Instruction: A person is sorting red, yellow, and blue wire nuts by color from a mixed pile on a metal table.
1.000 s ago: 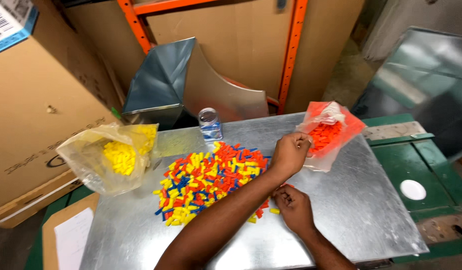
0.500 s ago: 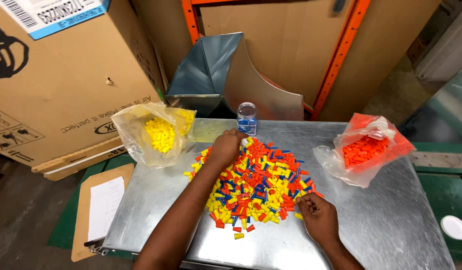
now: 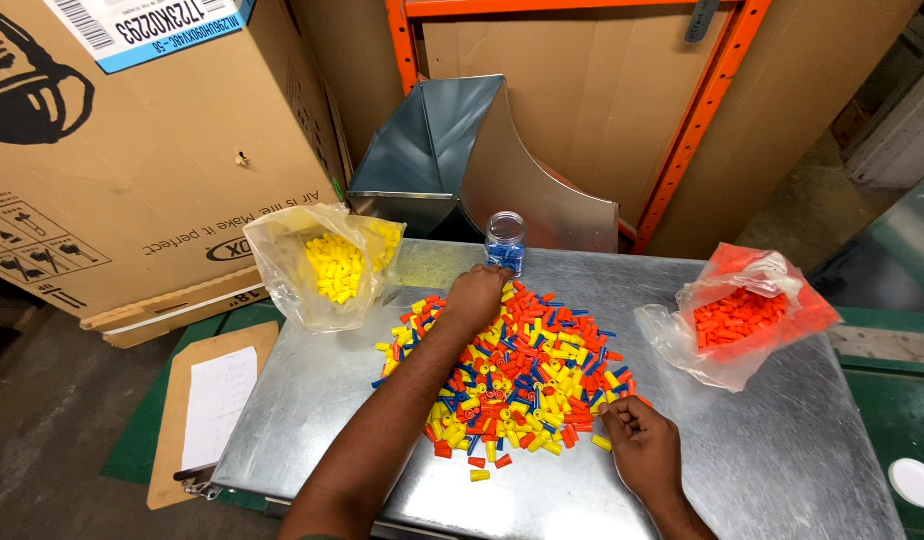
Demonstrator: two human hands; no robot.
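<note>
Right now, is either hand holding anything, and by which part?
It cannot be told. The left hand rests knuckles-up on the far edge of the pile of small coloured caps; the right hand is curled at its near edge.

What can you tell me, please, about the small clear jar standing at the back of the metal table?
The small clear jar looks like transparent plastic, round, upright and with no lid that I can see. Its lower part holds blue pieces. It stands on the far edge of the metal table, in front of a bent sheet-metal duct piece and just behind the pile of mixed connectors. The left hand reaches up beside its base; whether the fingers touch it I cannot tell.
</note>
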